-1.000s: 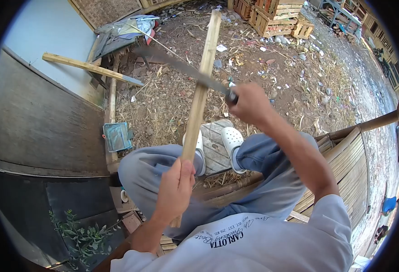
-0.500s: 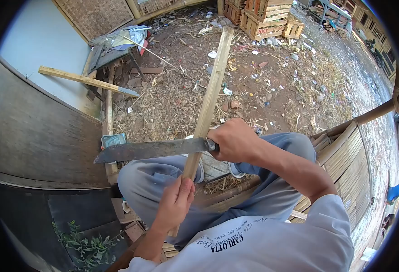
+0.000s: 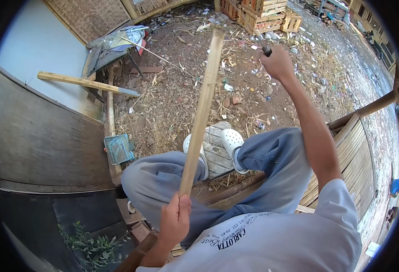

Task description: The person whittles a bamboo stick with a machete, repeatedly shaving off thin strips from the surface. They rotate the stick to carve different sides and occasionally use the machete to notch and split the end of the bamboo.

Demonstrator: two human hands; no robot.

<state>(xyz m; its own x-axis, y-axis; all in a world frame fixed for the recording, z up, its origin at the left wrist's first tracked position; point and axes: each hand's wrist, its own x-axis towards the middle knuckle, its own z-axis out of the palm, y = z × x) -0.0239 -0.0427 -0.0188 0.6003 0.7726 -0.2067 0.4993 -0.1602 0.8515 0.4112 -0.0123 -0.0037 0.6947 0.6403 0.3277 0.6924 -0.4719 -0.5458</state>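
Note:
My left hand [image 3: 176, 219] is wrapped round the lower end of a long, pale wooden strip [image 3: 201, 111]. The strip slants up and away from me, between my bent knees. Far out to the right, above the ground, my right hand [image 3: 279, 64] is closed on the dark handle of a machete [image 3: 266, 51]. Only that short dark part shows; I cannot make out the blade in this view. The machete and the wooden strip are apart. My white clogs [image 3: 232, 144] rest on a slatted wooden board [image 3: 215, 152] below the strip.
A wooden beam [image 3: 88, 83] leans at the left near a low table [image 3: 102, 54] with sheets on it. Wooden crates [image 3: 260, 20] stand at the back. A blue-framed basket [image 3: 120, 149] lies by the left wall. Bamboo slats [image 3: 344, 156] are at my right.
My right hand has swung the machete up, forward and to the right, off the strip. The blade lay across the wood before. My left hand still grips the strip, nearly in place.

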